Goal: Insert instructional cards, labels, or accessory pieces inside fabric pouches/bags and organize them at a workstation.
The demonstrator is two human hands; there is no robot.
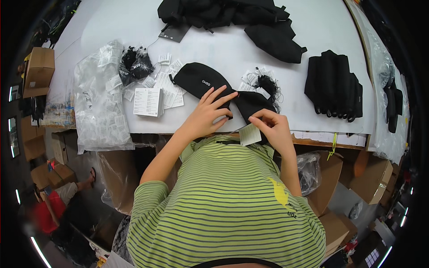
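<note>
A black fabric pouch (201, 78) with small white lettering lies at the table's near edge. My left hand (210, 111) rests on its right end with fingers spread. Joining it on the right is another black fabric piece (254, 105); I cannot tell whether they are one item. My right hand (273, 127) is closed in a pinch at that piece's lower edge. Just below those fingertips hangs a white tag (250, 135). What exactly lies between the thumb and finger is too small to make out.
Left of my hands are a stack of white tags (147, 102), a bag of black cords (135, 64) and a clear bag of labels (100, 98). More black pouches (272, 42) are heaped at the back; a row of folded ones (335, 85) lies right. Cardboard boxes (330, 178) stand below.
</note>
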